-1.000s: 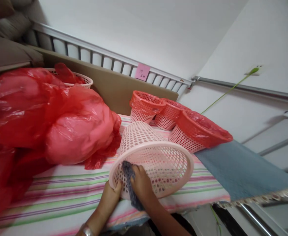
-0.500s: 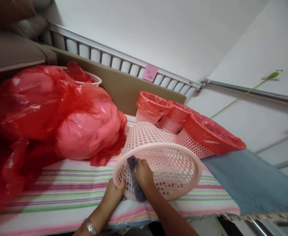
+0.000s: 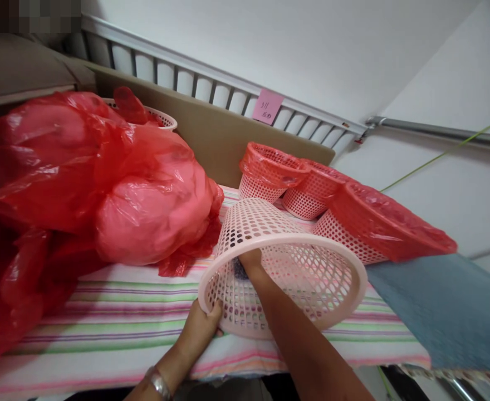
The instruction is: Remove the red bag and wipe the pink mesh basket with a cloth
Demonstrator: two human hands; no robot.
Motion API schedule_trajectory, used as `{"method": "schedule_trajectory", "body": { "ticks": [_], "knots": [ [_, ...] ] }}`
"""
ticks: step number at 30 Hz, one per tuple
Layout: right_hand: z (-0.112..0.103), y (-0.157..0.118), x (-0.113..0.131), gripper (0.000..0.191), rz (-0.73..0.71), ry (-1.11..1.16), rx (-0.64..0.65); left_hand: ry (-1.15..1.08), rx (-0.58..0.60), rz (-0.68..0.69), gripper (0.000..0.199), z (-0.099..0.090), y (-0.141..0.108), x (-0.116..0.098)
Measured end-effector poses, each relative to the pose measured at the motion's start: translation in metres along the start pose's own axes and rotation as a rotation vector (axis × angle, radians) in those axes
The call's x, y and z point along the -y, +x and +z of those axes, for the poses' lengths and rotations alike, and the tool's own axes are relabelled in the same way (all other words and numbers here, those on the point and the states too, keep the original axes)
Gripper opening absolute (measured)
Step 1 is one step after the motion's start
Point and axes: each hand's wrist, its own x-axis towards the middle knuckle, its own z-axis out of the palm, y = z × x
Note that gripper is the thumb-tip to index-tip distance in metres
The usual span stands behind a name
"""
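- Your left hand [image 3: 205, 321] grasps the pink basket [image 3: 295, 239] at its rim's lower left.
- The basket lies sideways, mouth toward you.
- Your right hand [image 3: 251, 258], inside, clutches a dark cloth [image 3: 240, 271] by the left wall.

Left hand [image 3: 205, 324]: was closed in a grip, nearer than the right hand and to its left.
Left thumb [image 3: 216, 312]: stood apart from the fingers, its tip toward the far right.
Left fingers [image 3: 220, 333]: were curled under, little more than a fingertip showing.
Left forearm [image 3: 179, 357]: slanted from the near left toward the far right.
Right hand [image 3: 250, 258]: was stretched out to the far side, only partly visible.
Right fingers: were largely hidden.
Right forearm [image 3: 289, 320]: was extended, slanting from the near right toward the far left.
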Motion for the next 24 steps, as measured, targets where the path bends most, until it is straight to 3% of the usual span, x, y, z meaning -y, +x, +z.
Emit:
{"method": "schedule_trajectory", "body": {
  "ticks": [4,9,14,24],
  "knots": [
    [-0.003,-0.004,0.004,0.042,0.031,0.016,0.004,0.015,0.018,0.013,0.029,-0.001,0.000,0.002],
    [-0.006,-0.006,0.008,0.040,0.031,0.006,0.012,-0.015,0.044,0.031,0.043,-0.003,-0.002,0.002],
    [-0.008,-0.008,0.010,0.041,0.038,0.007,0.011,-0.005,0.053,0.007,0.031,-0.003,-0.002,-0.001],
    [-0.018,-0.018,0.022,0.037,-0.006,-0.069,0.029,-0.046,0.035,0.043,0.035,-0.003,0.000,0.004]
  ]
}}
